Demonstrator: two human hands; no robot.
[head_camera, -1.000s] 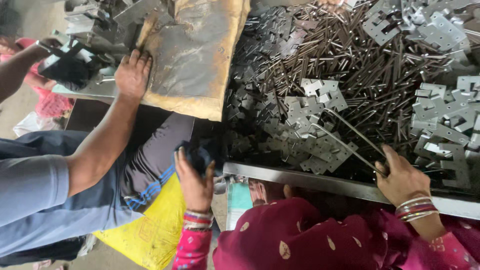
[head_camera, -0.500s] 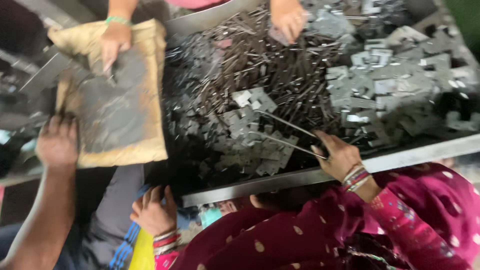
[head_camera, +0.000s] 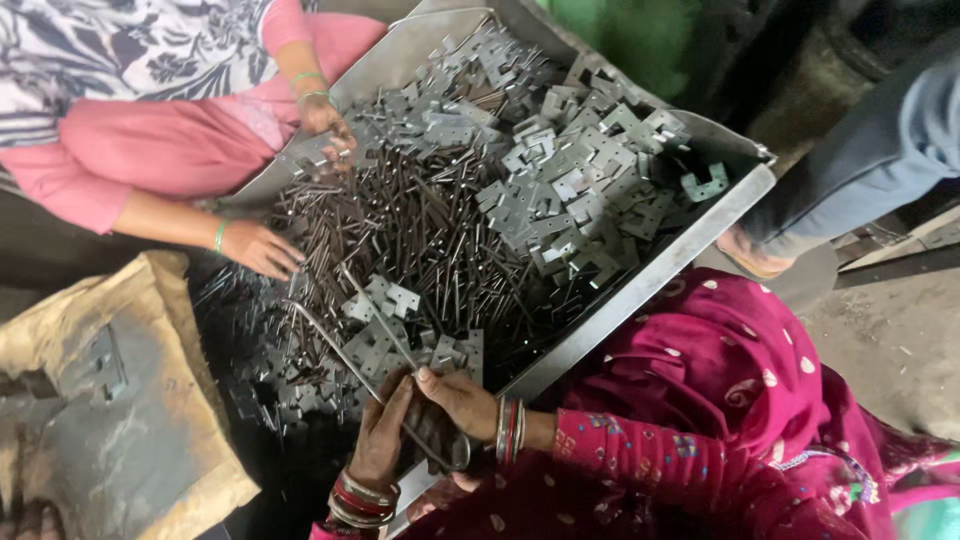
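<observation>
My left hand (head_camera: 385, 432) and my right hand (head_camera: 455, 400) meet at the near edge of a big metal tray (head_camera: 640, 288). Both are closed around the lower ends of two long thin metal rods (head_camera: 335, 350) that slant up and left over the tray's contents. Each wrist wears bangles, and my magenta sleeve runs off to the right. The tray holds a dark heap of thin metal pins (head_camera: 420, 230) and a pile of small grey punched plates (head_camera: 560, 190). More plates (head_camera: 385, 300) lie just beyond my fingers.
A person in a pink top sits at the far left, one hand (head_camera: 262, 248) on the pins and the other hand (head_camera: 325, 125) at the tray's far rim. A dirty sack (head_camera: 120, 420) lies left. Someone's foot (head_camera: 750, 255) stands right of the tray.
The view has swung round the tray. My left hand has come up from my lap and joined my right hand on the rods.
</observation>
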